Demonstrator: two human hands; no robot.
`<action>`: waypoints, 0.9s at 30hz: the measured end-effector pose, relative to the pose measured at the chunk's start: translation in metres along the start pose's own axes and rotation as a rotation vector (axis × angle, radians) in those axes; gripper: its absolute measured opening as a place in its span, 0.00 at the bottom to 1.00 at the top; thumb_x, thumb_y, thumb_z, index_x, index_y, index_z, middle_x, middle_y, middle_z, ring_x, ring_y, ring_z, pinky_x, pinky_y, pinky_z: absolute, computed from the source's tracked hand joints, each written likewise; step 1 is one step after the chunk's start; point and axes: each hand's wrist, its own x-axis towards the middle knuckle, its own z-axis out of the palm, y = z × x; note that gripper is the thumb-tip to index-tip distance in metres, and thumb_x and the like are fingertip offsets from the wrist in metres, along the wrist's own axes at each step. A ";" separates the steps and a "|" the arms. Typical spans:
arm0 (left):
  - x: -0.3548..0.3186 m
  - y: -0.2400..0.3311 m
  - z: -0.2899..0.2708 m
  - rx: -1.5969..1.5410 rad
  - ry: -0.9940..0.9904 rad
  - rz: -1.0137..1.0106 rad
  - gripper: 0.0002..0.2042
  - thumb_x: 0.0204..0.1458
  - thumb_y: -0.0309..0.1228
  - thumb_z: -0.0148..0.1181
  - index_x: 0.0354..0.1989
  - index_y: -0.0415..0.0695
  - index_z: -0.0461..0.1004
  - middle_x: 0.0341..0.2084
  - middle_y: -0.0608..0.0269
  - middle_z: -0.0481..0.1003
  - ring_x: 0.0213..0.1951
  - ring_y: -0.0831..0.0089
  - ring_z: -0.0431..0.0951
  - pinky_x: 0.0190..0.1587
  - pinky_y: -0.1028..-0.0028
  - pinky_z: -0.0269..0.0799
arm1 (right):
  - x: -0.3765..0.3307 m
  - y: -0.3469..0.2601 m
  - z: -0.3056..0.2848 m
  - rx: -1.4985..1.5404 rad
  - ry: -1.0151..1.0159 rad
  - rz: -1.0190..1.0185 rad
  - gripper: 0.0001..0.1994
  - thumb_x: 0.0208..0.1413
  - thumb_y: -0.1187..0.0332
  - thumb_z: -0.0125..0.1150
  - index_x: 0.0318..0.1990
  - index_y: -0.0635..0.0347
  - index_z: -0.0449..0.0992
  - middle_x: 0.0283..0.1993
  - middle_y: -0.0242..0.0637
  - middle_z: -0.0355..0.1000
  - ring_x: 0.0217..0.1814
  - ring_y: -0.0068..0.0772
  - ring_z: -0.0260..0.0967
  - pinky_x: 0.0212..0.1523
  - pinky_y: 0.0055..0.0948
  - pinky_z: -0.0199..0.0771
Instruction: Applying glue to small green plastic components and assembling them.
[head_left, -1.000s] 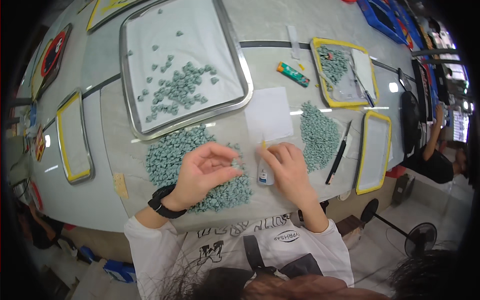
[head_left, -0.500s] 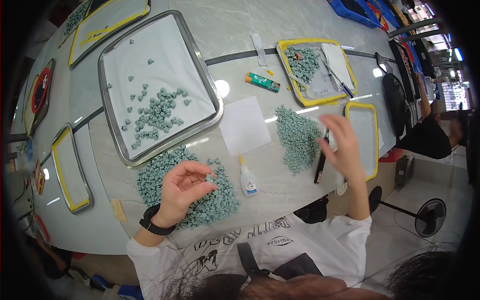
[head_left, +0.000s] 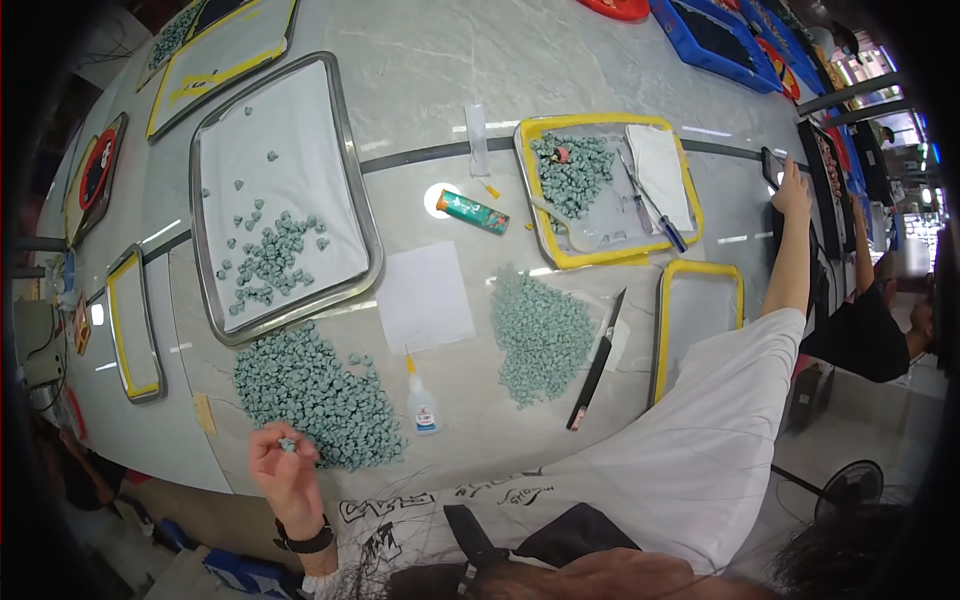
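My left hand (head_left: 287, 478) is closed in a pinch on a small green piece (head_left: 288, 444), just off the front edge of a big pile of green pieces (head_left: 310, 395). Far out to the right, my right hand (head_left: 791, 192) stretches its fingers at a phone (head_left: 772, 168); whether they touch it is hard to see. A glue bottle (head_left: 424, 405) with a yellow tip stands or lies beside the pile. Further right is a second heap of smaller green pieces (head_left: 541, 335), with a black-handled craft knife (head_left: 597, 365) next to it.
A steel tray (head_left: 362, 225) with a white liner holds scattered green pieces. White paper (head_left: 425, 300) and a green-orange tube (head_left: 473, 212) lie mid-table. A yellow-rimmed tray (head_left: 600, 122) holds more pieces and a screwdriver (head_left: 668, 232). Blue bins (head_left: 715, 45) stand far right.
My right hand has swung from above the smaller heap out to the phone at far right. My left hand has drawn back toward me, still pinching a green piece. The view has shifted.
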 end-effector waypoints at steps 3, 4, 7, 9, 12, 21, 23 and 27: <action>-0.010 -0.003 -0.001 0.024 0.197 -0.009 0.13 0.50 0.24 0.57 0.43 0.42 0.66 0.38 0.60 0.67 0.31 0.74 0.69 0.35 0.76 0.66 | 0.022 0.003 0.014 -0.094 -0.064 0.043 0.44 0.47 0.77 0.57 0.69 0.40 0.40 0.72 0.29 0.42 0.72 0.48 0.44 0.60 0.60 0.57; -0.011 -0.003 -0.001 0.045 0.212 -0.014 0.12 0.50 0.24 0.57 0.44 0.42 0.66 0.38 0.61 0.67 0.31 0.74 0.69 0.35 0.77 0.66 | 0.028 -0.001 0.015 -0.138 -0.058 0.038 0.45 0.47 0.77 0.56 0.69 0.39 0.38 0.73 0.28 0.41 0.73 0.47 0.42 0.61 0.59 0.57; -0.005 -0.001 0.013 0.056 0.279 -0.007 0.12 0.50 0.23 0.56 0.43 0.42 0.66 0.38 0.61 0.67 0.31 0.75 0.69 0.34 0.77 0.66 | 0.036 -0.017 0.016 -0.205 -0.096 0.023 0.47 0.47 0.79 0.55 0.70 0.38 0.34 0.73 0.27 0.39 0.73 0.46 0.40 0.62 0.58 0.56; 0.000 0.000 0.014 0.090 0.277 -0.058 0.12 0.50 0.23 0.55 0.43 0.42 0.66 0.38 0.61 0.67 0.31 0.75 0.69 0.34 0.77 0.66 | 0.047 -0.012 0.037 -0.233 -0.159 0.020 0.47 0.47 0.80 0.55 0.70 0.37 0.32 0.74 0.26 0.38 0.74 0.45 0.39 0.62 0.58 0.56; 0.014 0.003 0.023 0.155 0.280 -0.081 0.11 0.51 0.24 0.56 0.43 0.41 0.66 0.37 0.62 0.67 0.31 0.76 0.69 0.34 0.78 0.66 | 0.065 -0.003 0.072 -0.188 -0.195 0.007 0.45 0.45 0.79 0.55 0.69 0.39 0.38 0.73 0.27 0.42 0.73 0.48 0.41 0.63 0.52 0.58; 0.025 -0.006 0.029 0.230 0.263 -0.115 0.12 0.51 0.25 0.56 0.44 0.40 0.66 0.37 0.62 0.67 0.30 0.77 0.69 0.34 0.78 0.66 | 0.026 -0.068 -0.047 -0.129 -0.240 -0.344 0.42 0.33 0.71 0.66 0.62 0.46 0.55 0.62 0.35 0.59 0.66 0.48 0.53 0.59 0.55 0.60; 0.033 -0.012 0.027 0.228 0.251 -0.136 0.12 0.51 0.25 0.56 0.44 0.40 0.66 0.37 0.63 0.67 0.31 0.77 0.69 0.34 0.78 0.66 | 0.014 -0.089 -0.035 0.130 -0.187 -0.479 0.51 0.27 0.70 0.69 0.66 0.44 0.50 0.62 0.36 0.59 0.66 0.49 0.52 0.60 0.55 0.59; 0.033 -0.010 0.029 0.196 0.180 -0.131 0.12 0.52 0.25 0.56 0.44 0.41 0.67 0.36 0.63 0.68 0.31 0.77 0.70 0.34 0.79 0.66 | 0.010 -0.085 -0.045 0.223 -0.170 -0.540 0.56 0.23 0.70 0.70 0.68 0.41 0.46 0.64 0.37 0.58 0.67 0.49 0.51 0.60 0.55 0.59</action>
